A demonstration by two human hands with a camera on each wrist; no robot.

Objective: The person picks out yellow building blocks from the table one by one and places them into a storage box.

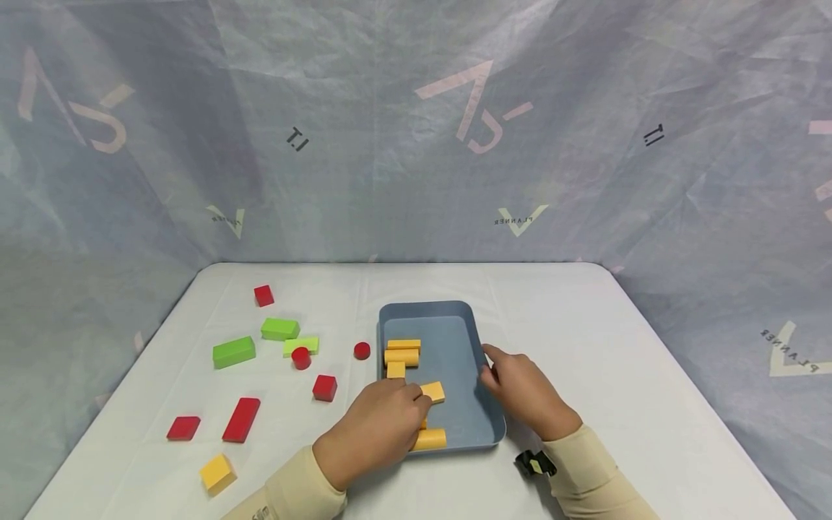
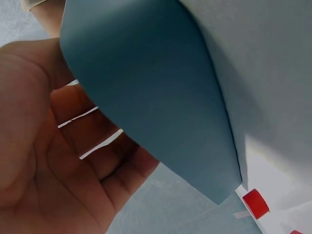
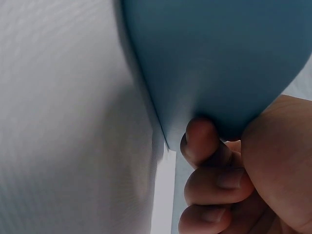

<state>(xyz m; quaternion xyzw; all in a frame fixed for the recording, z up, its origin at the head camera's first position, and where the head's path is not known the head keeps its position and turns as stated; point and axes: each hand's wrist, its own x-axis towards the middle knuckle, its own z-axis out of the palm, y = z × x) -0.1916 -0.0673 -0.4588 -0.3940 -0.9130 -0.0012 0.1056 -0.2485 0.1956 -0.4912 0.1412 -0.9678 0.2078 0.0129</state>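
A blue-grey tray holds several yellow blocks along its left side. My left hand reaches over the tray's left wall, its fingertips at a flat yellow block that it pinches. The thumb and the fingers' undersides are hidden there. In the left wrist view, the fingers pass behind the tray wall. My right hand holds the tray's right wall, with index finger and thumb at the rim. The right wrist view shows a fingertip against the wall's outside and the other fingers curled below.
Left of the tray lie red blocks, green blocks, red discs and a yellow cube on the white tabletop. A black strap is by the right wrist. A grey printed curtain surrounds the table.
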